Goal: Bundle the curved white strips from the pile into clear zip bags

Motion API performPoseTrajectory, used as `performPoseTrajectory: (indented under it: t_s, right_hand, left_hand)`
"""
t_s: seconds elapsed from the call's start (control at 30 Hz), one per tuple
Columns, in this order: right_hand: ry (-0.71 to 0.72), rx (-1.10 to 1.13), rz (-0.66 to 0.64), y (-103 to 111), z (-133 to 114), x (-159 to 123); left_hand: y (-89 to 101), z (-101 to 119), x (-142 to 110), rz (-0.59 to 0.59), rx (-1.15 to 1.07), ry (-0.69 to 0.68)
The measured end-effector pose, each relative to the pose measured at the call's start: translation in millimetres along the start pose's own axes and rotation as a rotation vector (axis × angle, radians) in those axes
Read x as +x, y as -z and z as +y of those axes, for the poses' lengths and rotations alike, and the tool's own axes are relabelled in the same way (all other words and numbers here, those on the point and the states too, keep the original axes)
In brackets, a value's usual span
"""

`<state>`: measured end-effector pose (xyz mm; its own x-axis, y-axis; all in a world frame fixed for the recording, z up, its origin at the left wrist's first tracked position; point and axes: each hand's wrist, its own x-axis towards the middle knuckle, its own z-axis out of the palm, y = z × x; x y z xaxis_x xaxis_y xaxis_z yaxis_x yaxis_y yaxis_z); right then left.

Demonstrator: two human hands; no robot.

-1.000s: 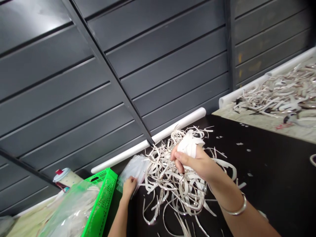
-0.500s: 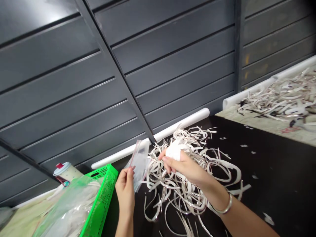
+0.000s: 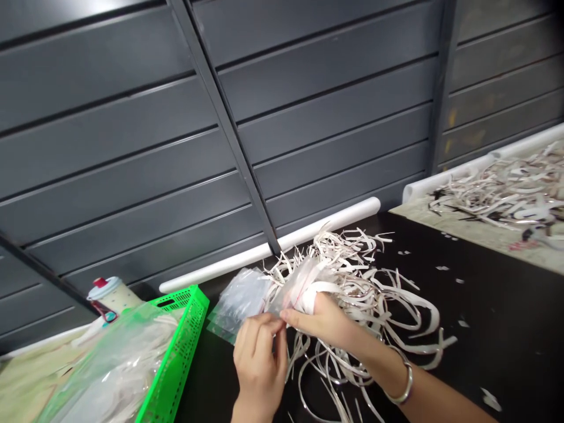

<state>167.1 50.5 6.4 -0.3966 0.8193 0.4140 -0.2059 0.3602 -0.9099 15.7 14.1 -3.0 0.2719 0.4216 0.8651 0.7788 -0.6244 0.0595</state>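
Note:
A clear plastic zip bag (image 3: 288, 291) with a reddish seal line is between my hands, in front of the heap of strips. My left hand (image 3: 261, 352) is closed, its fingers pinching the near edge of the bag. Against the bag, my right hand (image 3: 324, 320) is closed round a white flat piece (image 3: 309, 298), its thumb meeting the left fingertips. Whether the piece is inside the bag cannot be made out. Several flat clear bags (image 3: 247, 296) lie on the black tabletop (image 3: 493, 317) beyond my left hand. Tangled white strips (image 3: 352, 282) are heaped behind and below my right hand.
On the left is a green plastic basket (image 3: 174, 358) with a large clear bag (image 3: 114, 370) of white pieces. A lidded cup (image 3: 115, 295) stands behind it. A white roll (image 3: 330, 223) runs along the grey wall (image 3: 335, 106). More strips (image 3: 506, 188) lie at far right.
My left hand has moved right with the zip bag and now meets my right hand. The bag now sits against the white piece, and the loose bags behind have come into view.

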Motion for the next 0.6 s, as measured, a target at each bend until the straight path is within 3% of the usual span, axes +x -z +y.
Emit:
performPoseTrajectory:
  t_s: [0.13, 0.3, 0.47, 0.6]
  right_hand:
    - [-0.007, -0.064, 0.024, -1.8, -4.5, -2.8]
    - [-0.076, -0.354, -0.011, -1.0, -9.5, -11.4]
    - [0.063, -0.661, -0.094, -5.3, -0.6, -19.4]
    - [0.088, -0.651, -0.149, -7.7, 8.5, -18.8]
  left_hand:
    - [3.4, 3.1, 2.7, -0.110, -0.104, 0.106]
    - [14.1, -1.2, 10.9, -0.224, -0.293, 0.348]
    - [21.2, -8.5, 11.6, -0.403, -0.306, 0.448]
    - [22.6, -8.7, 10.3, -0.531, -0.316, 0.519]
